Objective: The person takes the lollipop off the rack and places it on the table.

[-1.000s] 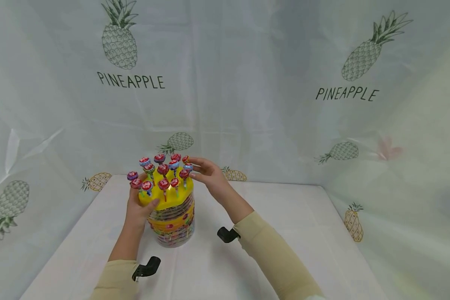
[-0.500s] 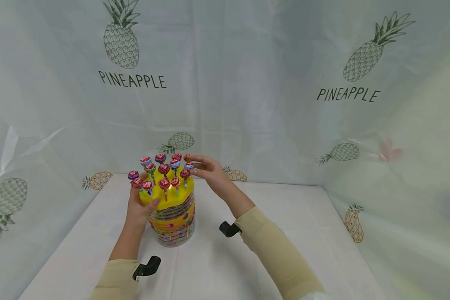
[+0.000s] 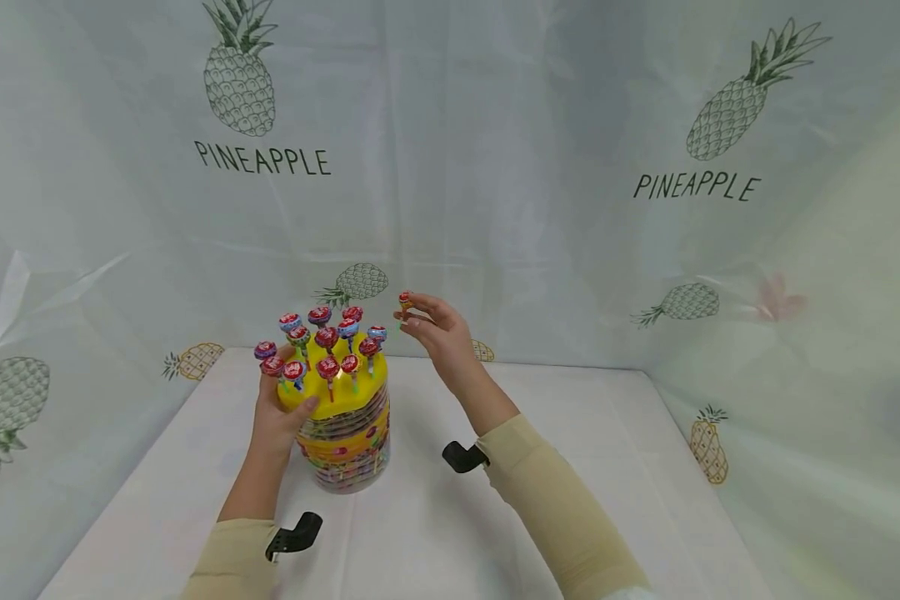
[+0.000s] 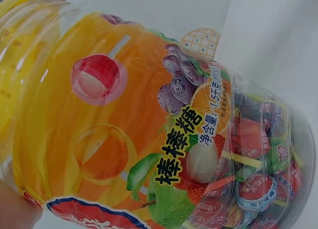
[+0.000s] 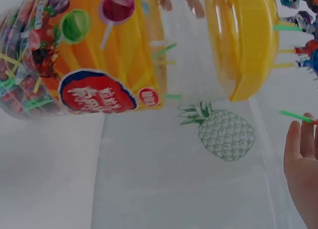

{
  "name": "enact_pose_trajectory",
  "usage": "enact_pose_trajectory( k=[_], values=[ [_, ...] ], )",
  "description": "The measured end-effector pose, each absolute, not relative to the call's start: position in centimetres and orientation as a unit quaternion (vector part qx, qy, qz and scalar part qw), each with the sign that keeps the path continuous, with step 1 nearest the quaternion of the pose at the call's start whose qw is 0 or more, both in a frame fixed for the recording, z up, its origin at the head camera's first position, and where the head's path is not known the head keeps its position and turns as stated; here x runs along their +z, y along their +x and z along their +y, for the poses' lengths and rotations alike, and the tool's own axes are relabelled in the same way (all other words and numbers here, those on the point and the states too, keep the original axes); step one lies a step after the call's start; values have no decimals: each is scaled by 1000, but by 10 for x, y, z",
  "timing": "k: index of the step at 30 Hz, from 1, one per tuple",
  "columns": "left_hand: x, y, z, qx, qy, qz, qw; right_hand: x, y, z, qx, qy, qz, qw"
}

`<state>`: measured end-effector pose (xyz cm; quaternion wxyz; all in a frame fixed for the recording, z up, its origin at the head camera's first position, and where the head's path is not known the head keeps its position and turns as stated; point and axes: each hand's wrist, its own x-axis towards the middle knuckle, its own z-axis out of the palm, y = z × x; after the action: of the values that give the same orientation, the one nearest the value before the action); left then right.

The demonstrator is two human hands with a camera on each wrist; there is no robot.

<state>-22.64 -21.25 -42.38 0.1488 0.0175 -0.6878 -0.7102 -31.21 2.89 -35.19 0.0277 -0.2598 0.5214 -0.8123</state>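
A clear plastic jar (image 3: 345, 458) of lollipops, with an orange label and a yellow lid (image 3: 313, 398), stands upright on the table. Several wrapped lollipops (image 3: 327, 337) stick up from holes in the lid, heads on top. My left hand (image 3: 273, 421) holds the jar around its lid, thumb on the near side and other fingers mostly hidden behind. To the right of the lid and above it, my right hand (image 3: 446, 337) pinches one lollipop (image 3: 405, 299) with a red and orange wrapper. Its green stick (image 5: 292, 115) points toward the jar in the right wrist view, apart from the lid.
More lollipops (image 4: 254, 187) fill the bottom of the jar. The table (image 3: 555, 467) has a white covering. Behind it and at both sides hangs a pale curtain (image 3: 495, 167) printed with pineapples. Black camera mounts (image 3: 294, 537) sit on both wrists.
My right hand has drawn a lollipop out of the lid's right rear edge and moved it up and to the right. The left hand and the jar have stayed put.
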Motion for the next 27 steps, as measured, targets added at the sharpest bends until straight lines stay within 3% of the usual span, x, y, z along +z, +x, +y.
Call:
enact_pose_trajectory(
  k=[10, 27],
  values=[
    [-420, -226, -211, -720, 8, -677, 152, -395, -319, 45, -793, -163, 585, 51],
    [-426, -228, -212, -721, 8, -675, 155, -461, -314, 57, -774, -106, 615, 110]
  ],
)
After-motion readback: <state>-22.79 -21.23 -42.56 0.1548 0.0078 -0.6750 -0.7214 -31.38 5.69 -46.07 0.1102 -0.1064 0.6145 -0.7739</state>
